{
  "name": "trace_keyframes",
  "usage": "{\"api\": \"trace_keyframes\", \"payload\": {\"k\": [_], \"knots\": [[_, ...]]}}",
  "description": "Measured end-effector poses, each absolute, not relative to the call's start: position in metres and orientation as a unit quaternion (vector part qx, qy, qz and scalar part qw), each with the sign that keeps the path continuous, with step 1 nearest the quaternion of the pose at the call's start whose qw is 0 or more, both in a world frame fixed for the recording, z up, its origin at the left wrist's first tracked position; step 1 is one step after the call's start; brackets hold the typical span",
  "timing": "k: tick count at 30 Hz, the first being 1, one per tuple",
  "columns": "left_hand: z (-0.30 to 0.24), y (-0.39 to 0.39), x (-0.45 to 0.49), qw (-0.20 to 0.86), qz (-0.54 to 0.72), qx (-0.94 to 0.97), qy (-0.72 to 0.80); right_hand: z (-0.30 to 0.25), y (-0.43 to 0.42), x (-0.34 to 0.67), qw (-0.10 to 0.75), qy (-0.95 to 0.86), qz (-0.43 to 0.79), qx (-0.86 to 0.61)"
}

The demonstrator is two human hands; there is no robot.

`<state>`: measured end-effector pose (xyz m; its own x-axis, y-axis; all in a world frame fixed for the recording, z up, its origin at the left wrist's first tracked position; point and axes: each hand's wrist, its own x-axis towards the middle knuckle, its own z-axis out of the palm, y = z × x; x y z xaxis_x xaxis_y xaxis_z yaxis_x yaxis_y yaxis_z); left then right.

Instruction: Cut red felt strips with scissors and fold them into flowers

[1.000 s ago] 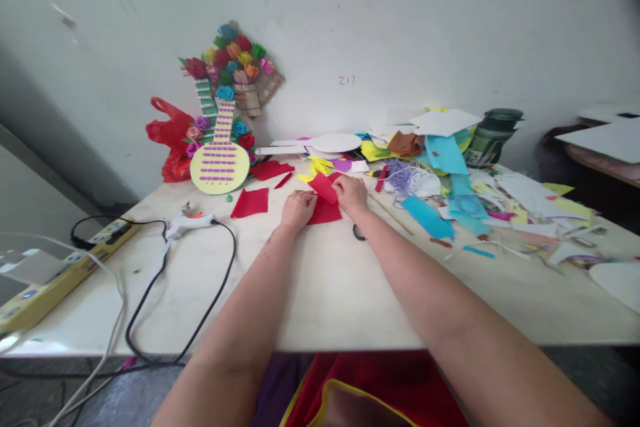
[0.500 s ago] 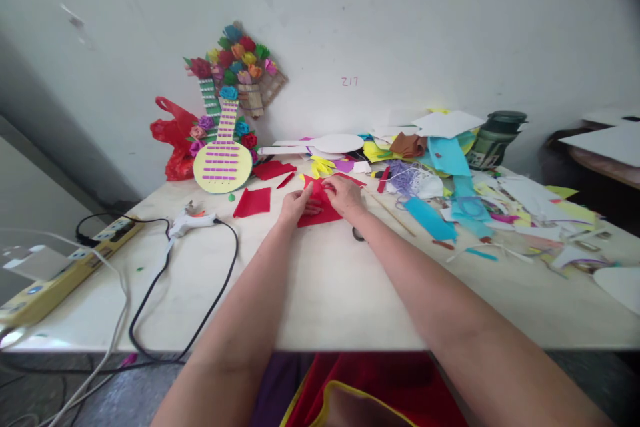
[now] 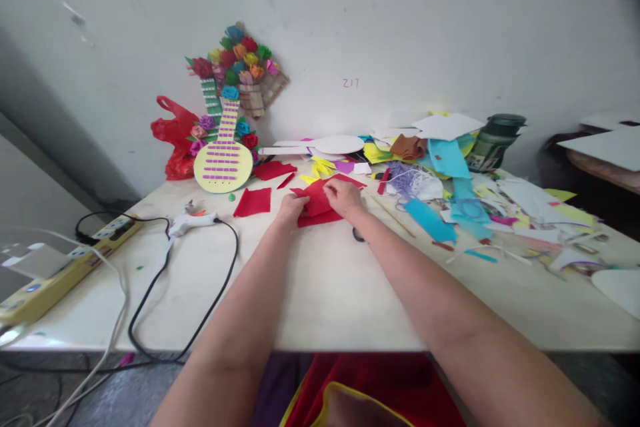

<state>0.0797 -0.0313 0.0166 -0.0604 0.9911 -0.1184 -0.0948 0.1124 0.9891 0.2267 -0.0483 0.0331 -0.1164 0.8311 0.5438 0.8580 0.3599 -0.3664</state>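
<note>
A piece of red crepe paper (image 3: 316,203) is stretched between my hands, over another red sheet (image 3: 320,219) lying on the table. My left hand (image 3: 293,207) pinches its left edge between thumb and fingers. At the other side my right hand (image 3: 344,196) has its fingers closed on the paper, fingertips partly hidden. Yellow paper petals (image 3: 321,167) lie just beyond. Beneath my right wrist a small dark ring (image 3: 358,234) shows in part. To the left rests a separate red piece (image 3: 253,201) with one rolled edge.
A white glue gun (image 3: 193,221) and its black cord lie left, near a yellow power strip (image 3: 107,250). A paper guitar (image 3: 223,167) leans by the wall with paper flowers. Paper scraps (image 3: 525,207), a thin stick (image 3: 391,212) and a dark green bottle (image 3: 495,140) are to the right.
The red paper, bunched between the fingers before, is now spread flatter. My left hand has drawn back slightly to the left; my right hand stays nearly in place.
</note>
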Motion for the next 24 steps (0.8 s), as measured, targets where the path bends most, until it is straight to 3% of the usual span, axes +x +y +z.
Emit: {"api": "trace_keyframes", "payload": {"k": [4,11,24], "knots": [[0.024,-0.035,0.078,0.558,0.496,0.417,0.518,0.026,-0.034,0.246,0.275,-0.695,-0.034,-0.663],[0.032,-0.039,0.071,0.599,0.445,0.417,0.519,0.019,-0.026,0.258,0.155,-0.685,-0.036,-0.711],[0.028,-0.042,0.079,0.54,0.441,0.452,0.557,0.016,-0.023,0.273,0.132,-0.682,-0.08,-0.715]]}}
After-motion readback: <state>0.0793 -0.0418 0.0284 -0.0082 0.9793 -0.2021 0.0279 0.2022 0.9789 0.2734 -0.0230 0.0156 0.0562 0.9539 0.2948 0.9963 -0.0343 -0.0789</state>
